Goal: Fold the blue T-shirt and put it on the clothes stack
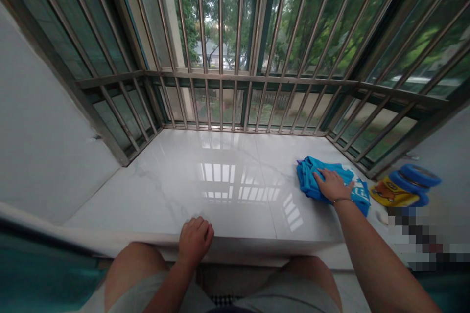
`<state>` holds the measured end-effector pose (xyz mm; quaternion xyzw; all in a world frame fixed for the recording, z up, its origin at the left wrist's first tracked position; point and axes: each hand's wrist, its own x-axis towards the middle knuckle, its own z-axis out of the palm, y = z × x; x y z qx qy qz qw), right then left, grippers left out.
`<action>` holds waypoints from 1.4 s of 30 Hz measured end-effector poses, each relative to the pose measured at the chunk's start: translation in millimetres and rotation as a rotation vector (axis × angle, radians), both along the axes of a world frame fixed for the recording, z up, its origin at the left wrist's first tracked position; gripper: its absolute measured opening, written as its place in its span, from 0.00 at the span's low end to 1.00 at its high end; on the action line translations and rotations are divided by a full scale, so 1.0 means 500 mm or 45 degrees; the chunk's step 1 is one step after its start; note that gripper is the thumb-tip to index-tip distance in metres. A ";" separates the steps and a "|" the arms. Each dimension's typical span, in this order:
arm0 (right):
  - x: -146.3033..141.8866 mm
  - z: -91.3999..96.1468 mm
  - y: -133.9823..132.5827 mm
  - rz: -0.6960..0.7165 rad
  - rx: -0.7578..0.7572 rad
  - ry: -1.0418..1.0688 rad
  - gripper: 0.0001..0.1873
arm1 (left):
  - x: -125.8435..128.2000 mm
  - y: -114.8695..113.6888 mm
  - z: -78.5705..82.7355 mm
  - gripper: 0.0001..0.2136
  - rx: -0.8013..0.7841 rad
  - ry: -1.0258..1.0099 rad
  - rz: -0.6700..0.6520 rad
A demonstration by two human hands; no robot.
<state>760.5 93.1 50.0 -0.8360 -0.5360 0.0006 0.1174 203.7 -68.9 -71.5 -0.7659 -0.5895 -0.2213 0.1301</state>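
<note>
Bright blue garment (310,178), bunched into a rumpled, loosely folded pile, with a white print showing at its right end. Its place: toward the far right corner of a glossy white marble-effect sill (154,190), just short of the window frame. Right hand (332,187) laid across the top of the pile, fingers spread and wide open, palm down on the cloth, with no pinch or clasp on any fold. Thin bracelet (342,200) around the right wrist. Left hand (194,240) well apart from the pile, resting at the near edge of the sill, fingers loosely curved over the lip and holding nothing. Just right of the pile, a yellow cartoon-printed item (392,193) beneath stacked blue rings (414,178), not touching either hand. Beyond the sill, stainless steel window bars (220,24) in front of glass panes, with green trees outside. Below the sill's edge, grey shorts (290,296) across the lap.
</note>
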 end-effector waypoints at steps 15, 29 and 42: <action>-0.037 -0.006 -0.065 -0.012 0.223 0.155 0.32 | 0.003 -0.003 0.006 0.15 0.040 0.017 -0.016; -0.150 -0.011 -0.065 -0.115 0.263 0.136 0.37 | 0.002 -0.003 0.017 0.16 0.074 0.036 -0.025; -0.195 -0.098 -0.136 0.017 0.229 -0.259 0.32 | 0.019 0.008 0.037 0.19 -0.101 -0.237 0.046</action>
